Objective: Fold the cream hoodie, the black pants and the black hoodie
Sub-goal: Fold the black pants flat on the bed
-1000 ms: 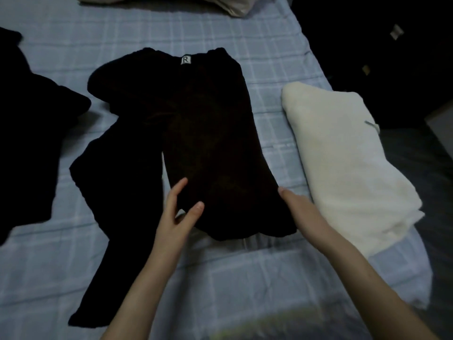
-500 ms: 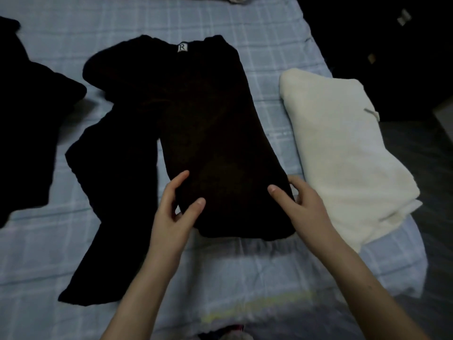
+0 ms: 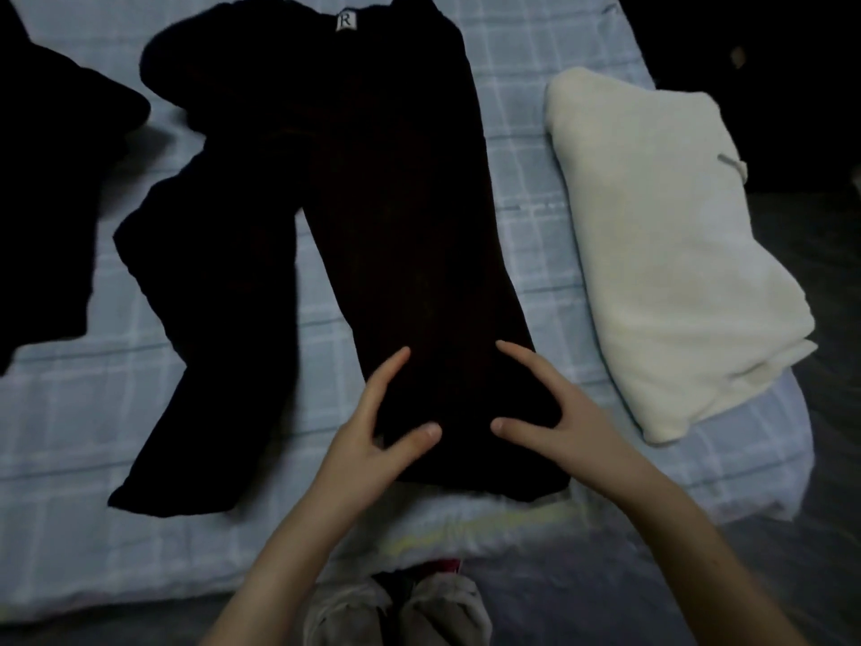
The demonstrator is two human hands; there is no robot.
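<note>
The black pants [image 3: 391, 188] lie spread on the bed, waistband with a white label at the far end and the two legs running toward me. My left hand [image 3: 372, 431] and my right hand [image 3: 554, 412] rest on the hem end of the right-hand leg, fingers spread, flat on the cloth. The other leg lies loose to the left. The cream hoodie [image 3: 671, 244] sits folded at the right of the bed. Part of the black hoodie [image 3: 46, 188] shows at the left edge, unfolded.
The bed carries a light blue checked sheet [image 3: 74, 412], and its near edge is just in front of my knees [image 3: 396, 613]. Dark floor and dark shapes lie beyond the bed's right side.
My right hand has moved left from the leg's outer edge onto the cloth, close to my left hand. The view has shifted forward and down over the pants.
</note>
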